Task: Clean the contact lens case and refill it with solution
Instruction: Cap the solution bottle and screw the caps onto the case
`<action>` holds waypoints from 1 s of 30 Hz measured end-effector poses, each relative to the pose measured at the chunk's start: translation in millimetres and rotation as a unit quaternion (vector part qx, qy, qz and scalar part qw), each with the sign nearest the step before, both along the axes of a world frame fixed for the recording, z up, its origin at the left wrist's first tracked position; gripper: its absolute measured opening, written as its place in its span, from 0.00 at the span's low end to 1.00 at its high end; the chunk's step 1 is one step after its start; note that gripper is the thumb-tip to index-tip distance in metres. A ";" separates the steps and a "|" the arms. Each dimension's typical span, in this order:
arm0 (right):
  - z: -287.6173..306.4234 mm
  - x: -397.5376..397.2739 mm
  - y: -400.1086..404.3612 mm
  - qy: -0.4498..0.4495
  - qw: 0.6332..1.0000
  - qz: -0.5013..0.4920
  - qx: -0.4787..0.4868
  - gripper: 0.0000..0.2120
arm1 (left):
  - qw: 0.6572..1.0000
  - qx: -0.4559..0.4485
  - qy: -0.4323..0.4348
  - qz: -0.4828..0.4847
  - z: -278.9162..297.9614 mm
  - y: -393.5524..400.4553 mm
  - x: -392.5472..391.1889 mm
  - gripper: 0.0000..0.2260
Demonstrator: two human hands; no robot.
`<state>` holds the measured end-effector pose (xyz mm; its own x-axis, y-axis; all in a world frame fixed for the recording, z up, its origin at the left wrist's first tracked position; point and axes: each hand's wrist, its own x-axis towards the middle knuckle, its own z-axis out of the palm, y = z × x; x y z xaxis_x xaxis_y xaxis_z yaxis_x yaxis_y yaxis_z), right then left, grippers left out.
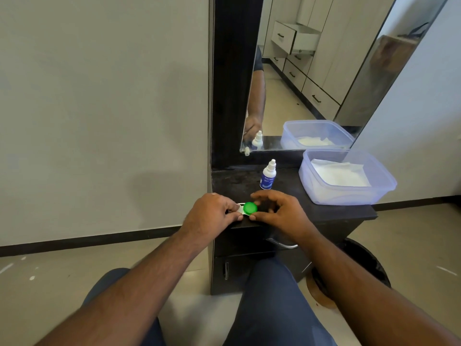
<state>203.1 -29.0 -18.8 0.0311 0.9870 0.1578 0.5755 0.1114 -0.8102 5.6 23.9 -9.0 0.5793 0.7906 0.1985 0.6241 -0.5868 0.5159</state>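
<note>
A white contact lens case lies at the front edge of the dark dresser top. My left hand grips its left end and hides that side's cap. My right hand has thumb and forefinger around the case's green cap, the other fingers spread. A small white solution bottle with a blue label stands upright just behind my hands, its cap on.
A clear plastic tub holding white tissue sits at the right of the top. A mirror leans against the wall behind. A drawer handle lies below the front edge. My knees are close under the dresser.
</note>
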 end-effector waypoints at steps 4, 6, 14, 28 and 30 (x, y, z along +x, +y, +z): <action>2.5 0.0 -1.2 -0.058 0.998 0.023 0.013 0.23 | 1.000 0.002 -0.005 0.000 0.1 -0.7 -0.1 0.10; 5.8 3.2 -0.4 -0.069 0.997 0.046 0.003 0.23 | 1.000 -0.002 -0.007 0.002 0.6 -1.0 0.3 0.10; 1.1 -5.6 4.4 -0.107 0.994 0.012 -0.018 0.17 | 1.000 -0.016 -0.018 0.016 4.3 -2.8 0.1 0.12; 6.5 -1.9 9.2 -0.125 0.990 0.044 -0.040 0.19 | 0.998 -0.040 -0.044 0.009 1.9 0.0 -2.1 0.12; 4.0 -3.6 8.6 -0.110 0.993 0.026 -0.029 0.19 | 0.999 -0.031 -0.037 -0.002 0.9 1.8 -2.9 0.12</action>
